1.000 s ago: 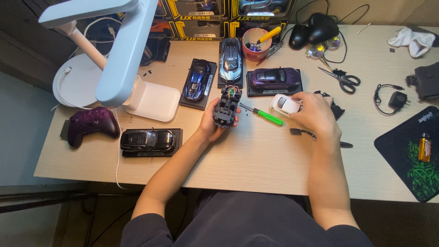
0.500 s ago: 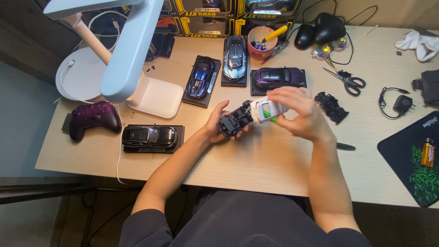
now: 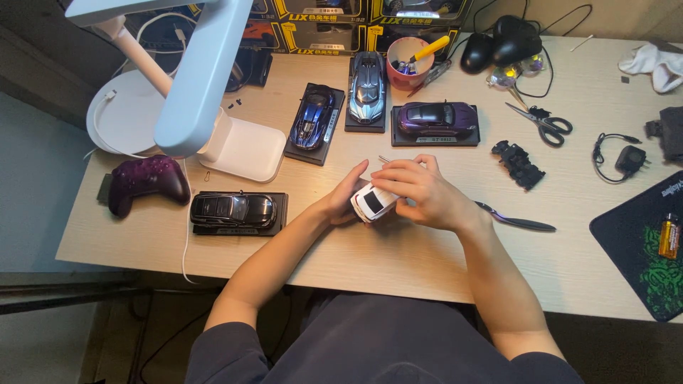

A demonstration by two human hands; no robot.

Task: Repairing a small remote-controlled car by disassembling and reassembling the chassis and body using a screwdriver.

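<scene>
Both my hands meet over the middle of the wooden desk (image 3: 398, 263) around a small white model car (image 3: 373, 203). My left hand (image 3: 343, 198) cups it from the left and below. My right hand (image 3: 420, 190) lies over its top and right side, fingers curled on the body. A thin metal tip sticks out just above my right fingers; what it belongs to is hidden. A black chassis part (image 3: 518, 164) lies to the right of my hands.
A black model car on a base (image 3: 235, 210) sits left of my hands, with blue (image 3: 313, 121), silver-blue (image 3: 367, 89) and purple (image 3: 435, 118) cars behind. Also here: a white desk lamp (image 3: 192, 85), purple gamepad (image 3: 146, 181), red cup (image 3: 409, 60), scissors (image 3: 544, 124), dark tool (image 3: 516, 222), black mat (image 3: 640, 242).
My right hand brought the white car body from the right onto the dark chassis in my left hand. The green screwdriver is no longer visible. Both hands now close around the joined car.
</scene>
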